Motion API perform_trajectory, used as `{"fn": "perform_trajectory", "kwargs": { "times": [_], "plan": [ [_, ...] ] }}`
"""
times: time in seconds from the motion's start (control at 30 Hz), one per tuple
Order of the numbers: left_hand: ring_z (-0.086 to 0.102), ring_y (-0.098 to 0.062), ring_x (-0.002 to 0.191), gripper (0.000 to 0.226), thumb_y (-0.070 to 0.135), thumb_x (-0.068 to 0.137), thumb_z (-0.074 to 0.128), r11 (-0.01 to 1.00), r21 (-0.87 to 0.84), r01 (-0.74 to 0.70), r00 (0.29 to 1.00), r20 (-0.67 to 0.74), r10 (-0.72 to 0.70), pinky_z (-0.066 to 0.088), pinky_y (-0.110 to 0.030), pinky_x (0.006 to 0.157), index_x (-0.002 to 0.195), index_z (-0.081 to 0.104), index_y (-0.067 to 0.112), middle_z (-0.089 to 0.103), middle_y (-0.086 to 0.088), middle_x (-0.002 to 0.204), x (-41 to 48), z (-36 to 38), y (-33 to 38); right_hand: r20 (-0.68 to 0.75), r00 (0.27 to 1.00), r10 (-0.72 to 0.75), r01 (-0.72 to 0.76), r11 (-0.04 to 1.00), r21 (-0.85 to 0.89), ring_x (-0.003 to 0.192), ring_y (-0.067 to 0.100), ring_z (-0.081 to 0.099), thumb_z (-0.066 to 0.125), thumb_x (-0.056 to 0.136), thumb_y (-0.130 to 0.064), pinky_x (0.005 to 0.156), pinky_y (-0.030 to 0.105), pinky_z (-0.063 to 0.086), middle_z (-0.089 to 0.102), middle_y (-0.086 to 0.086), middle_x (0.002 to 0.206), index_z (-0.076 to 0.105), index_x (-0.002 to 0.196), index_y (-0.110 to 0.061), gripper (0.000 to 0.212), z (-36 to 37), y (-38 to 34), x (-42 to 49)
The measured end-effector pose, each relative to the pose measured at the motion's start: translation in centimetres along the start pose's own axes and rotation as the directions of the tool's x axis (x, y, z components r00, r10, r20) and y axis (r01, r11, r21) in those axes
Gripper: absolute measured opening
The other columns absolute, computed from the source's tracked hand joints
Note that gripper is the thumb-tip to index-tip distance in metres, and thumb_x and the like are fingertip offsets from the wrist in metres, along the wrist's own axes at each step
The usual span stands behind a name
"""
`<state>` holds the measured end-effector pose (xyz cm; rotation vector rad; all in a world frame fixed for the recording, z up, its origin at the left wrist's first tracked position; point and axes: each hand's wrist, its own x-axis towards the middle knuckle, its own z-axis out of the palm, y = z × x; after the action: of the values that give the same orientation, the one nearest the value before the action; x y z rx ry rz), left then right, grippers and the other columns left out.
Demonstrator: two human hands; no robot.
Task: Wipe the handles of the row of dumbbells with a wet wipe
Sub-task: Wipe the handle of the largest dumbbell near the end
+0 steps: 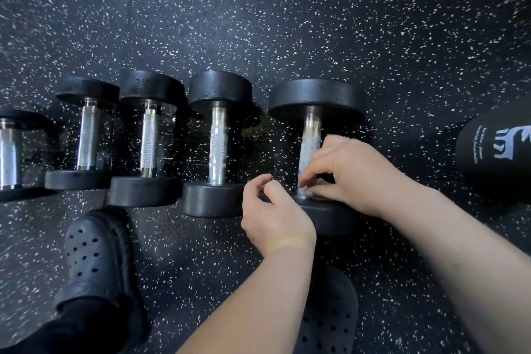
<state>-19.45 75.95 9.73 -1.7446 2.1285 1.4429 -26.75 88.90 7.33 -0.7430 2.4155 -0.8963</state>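
Several black dumbbells with chrome knurled handles lie in a row on the speckled rubber floor (316, 23). My right hand (350, 172) is at the near end of the rightmost dumbbell's handle (311, 135), its fingers pinching a small whitish wet wipe (311, 194) against the metal. Most of the wipe is hidden under the fingers. My left hand (275, 215) hovers just left of that handle, over the near head (330, 218), with its fingers curled and thumb meeting the index finger; nothing shows in it. The neighbouring dumbbell (217, 149) lies to the left, untouched.
A black cylinder with white print (494, 152) lies on the floor at the right edge. My feet in dark perforated clogs stand close to the row, one at the left (94, 253) and one under my forearms (330, 319). Open floor stretches beyond the dumbbells.
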Motion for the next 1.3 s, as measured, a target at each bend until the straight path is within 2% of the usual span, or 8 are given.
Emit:
{"fn": "perform_trajectory", "kwargs": {
  "times": [0.23,0.37,0.47,0.67,0.8,1.03,1.17,1.3],
  "plan": [
    [0.062,-0.012,0.081,0.024,0.032,0.095,0.048,1.0,-0.003,0.018,1.0,0.004,-0.018,0.05,-0.037,0.076,0.099,0.07,0.041,0.069,0.006,0.086,-0.1,0.0,0.4,-0.153,0.982,-0.11,0.053,0.94,-0.337,0.078,0.017,0.063,0.073,0.092,-0.048,0.055,0.025,0.04,0.06,-0.01,0.081,0.08,0.085,-0.037,0.015,1.6,-1.1,1.8],
    [0.063,-0.013,0.083,0.024,0.032,0.094,0.049,1.0,-0.002,0.018,1.0,0.005,-0.018,0.048,-0.036,0.076,0.1,0.07,0.04,0.07,0.007,0.087,0.1,-0.1,0.2,0.175,0.984,0.012,0.055,0.927,-0.372,0.105,0.012,0.065,0.048,0.102,-0.063,0.076,0.032,0.052,0.068,-0.016,0.108,0.07,0.12,-0.053,0.03,0.2,-1.4,1.0],
    [0.063,-0.014,0.086,0.025,0.032,0.094,0.048,1.0,0.005,0.012,1.0,0.01,-0.012,0.05,-0.036,0.079,0.1,0.07,0.039,0.07,0.007,0.091,0.0,0.0,0.2,0.237,0.967,0.094,0.003,0.925,-0.38,0.103,0.016,0.066,0.05,0.098,-0.067,0.074,0.031,0.046,0.072,-0.014,0.107,0.065,0.122,-0.06,0.029,-0.6,-1.6,1.5],
    [0.062,-0.013,0.082,0.025,0.031,0.096,0.047,1.0,0.008,0.021,1.0,0.018,-0.021,0.046,-0.035,0.074,0.1,0.07,0.04,0.068,0.005,0.086,0.1,-0.2,0.3,0.062,0.989,0.134,-0.08,0.838,-0.539,0.082,0.02,0.064,0.061,0.097,-0.037,0.065,0.034,0.054,0.065,-0.008,0.087,0.063,0.098,-0.039,0.003,-0.1,-1.8,2.2],
    [0.063,-0.012,0.083,0.024,0.032,0.094,0.048,1.0,0.008,0.025,0.999,0.022,-0.025,0.05,-0.037,0.08,0.1,0.07,0.039,0.07,0.007,0.09,0.0,-0.2,0.5,0.237,0.963,0.126,-0.026,0.923,-0.384,0.101,0.017,0.067,0.051,0.1,-0.058,0.079,0.036,0.056,0.072,-0.015,0.108,0.063,0.118,-0.059,0.022,0.1,-1.6,1.3],
    [0.062,-0.013,0.076,0.024,0.032,0.096,0.047,1.0,0.016,0.021,1.0,0.021,-0.021,0.051,-0.037,0.077,0.099,0.07,0.04,0.07,0.004,0.087,-0.1,-0.2,0.5,-0.168,0.985,0.032,-0.059,0.986,-0.158,0.072,0.008,0.055,0.066,0.098,-0.044,0.062,0.028,0.047,0.059,-0.014,0.09,0.078,0.107,-0.045,0.015,0.4,0.0,-0.4],
    [0.062,-0.011,0.077,0.025,0.031,0.096,0.047,1.0,0.009,0.025,0.999,0.021,-0.026,0.046,-0.034,0.072,0.099,0.07,0.039,0.07,0.005,0.087,-0.1,-0.3,0.6,-0.052,0.996,0.076,-0.073,0.995,0.064,0.069,0.004,0.061,0.079,0.091,-0.037,0.066,0.028,0.052,0.065,-0.02,0.091,0.082,0.101,-0.041,0.011,0.7,0.5,-2.0],
    [0.062,-0.011,0.08,0.025,0.031,0.095,0.047,1.0,0.017,0.015,1.0,0.021,-0.015,0.048,-0.035,0.075,0.1,0.07,0.04,0.071,0.005,0.09,-0.2,-0.2,0.4,0.064,0.946,0.317,-0.323,0.913,0.248,0.076,-0.001,0.072,0.09,0.082,-0.028,0.072,0.015,0.051,0.076,-0.023,0.082,0.081,0.085,-0.037,0.013,0.5,1.1,-2.5]
  ]
}}
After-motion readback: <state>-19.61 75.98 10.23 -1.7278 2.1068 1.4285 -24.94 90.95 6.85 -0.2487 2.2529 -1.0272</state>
